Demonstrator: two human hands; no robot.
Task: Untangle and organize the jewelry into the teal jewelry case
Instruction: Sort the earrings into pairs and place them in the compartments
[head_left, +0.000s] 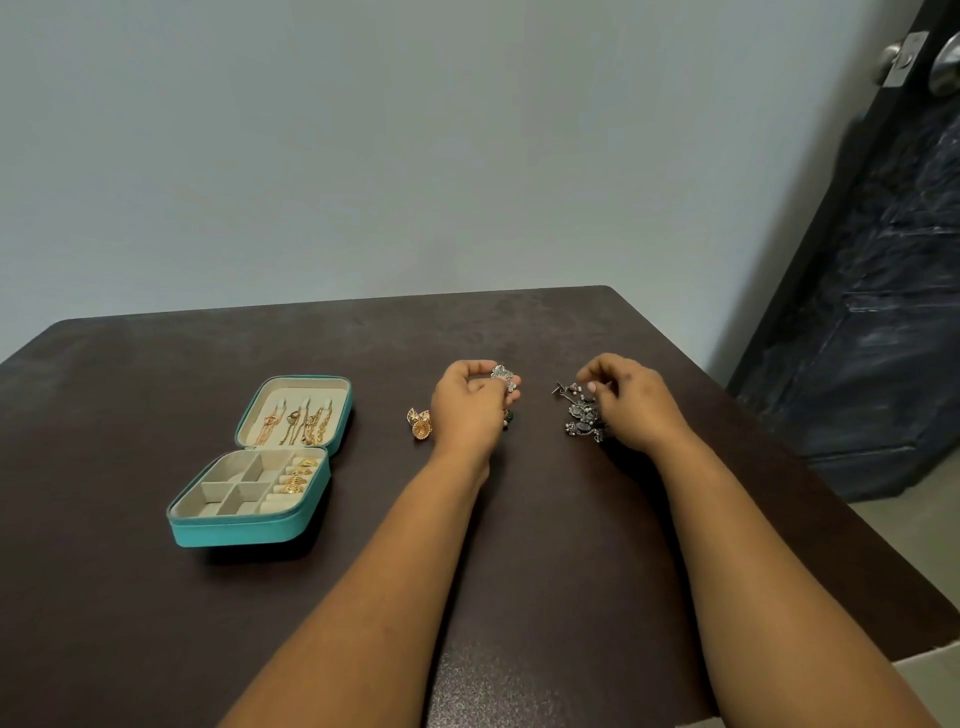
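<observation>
Jewelry lies in three spots on the dark table (156, 597): a silver earring (504, 376) pinched in the curled fingers of the left hand (470, 405), a tangled pile of dark silver pieces (584, 418) under the fingertips of the right hand (636, 402), and a small gold piece (420, 423) resting on the table just left of the left wrist. A dark green bit (508, 417) peeks out beneath the left hand, mostly hidden, and what it is cannot be told. The right hand's fingers are bent down into the pile, but whether they actually pinch anything is hard to make out, since the pieces blur into one another and the hand covers part of them. Well to the left sits the teal case (244, 532), open. Its raised lid (298, 410) holds several gold chains (298, 423) hanging in a row. Its lower tray is split into small square sections that look bare, and a side strip with gold rings (298, 475) tucked in. Beyond the table are a pale wall (363, 156) and, at far right, a dark door (883, 286) cut off by the edge of the view.
</observation>
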